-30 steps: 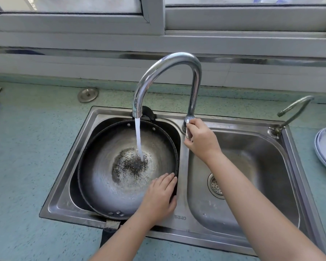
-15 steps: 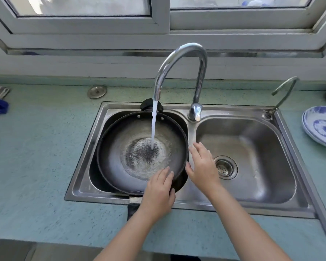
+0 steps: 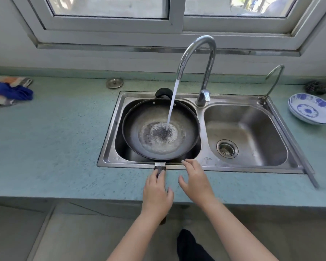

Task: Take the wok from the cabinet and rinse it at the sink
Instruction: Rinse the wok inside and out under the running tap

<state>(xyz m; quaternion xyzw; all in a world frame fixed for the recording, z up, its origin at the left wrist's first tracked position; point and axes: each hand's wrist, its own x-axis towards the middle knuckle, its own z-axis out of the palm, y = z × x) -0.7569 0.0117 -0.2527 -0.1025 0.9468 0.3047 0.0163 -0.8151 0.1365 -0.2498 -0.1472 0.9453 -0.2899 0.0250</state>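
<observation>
1. Rinsing is under way, I judge: the wok (image 3: 137, 129) sits in the sink's (image 3: 109, 147) left basin, with water (image 3: 172, 104) from the tap (image 3: 196, 46) striking its middle
2. Left hand (image 3: 156, 193) grips the handle (image 3: 160, 168), which juts over the near rim; right hand (image 3: 194, 179) hovers just right of it, fingers spread, holding nothing
3. Next probably calls for a firm hold to tilt and swirl the wok
4. Count: one wok, two basins, two taps including a small tap (image 3: 273, 80) far right, one scourer (image 3: 316, 87)

The round dark metal wok (image 3: 160, 129) is black, greyish in its middle. The shallow porcelain dish (image 3: 311, 108) bears blue flowers on white. The speckled stone countertop (image 3: 51, 140) is pale teal.
</observation>
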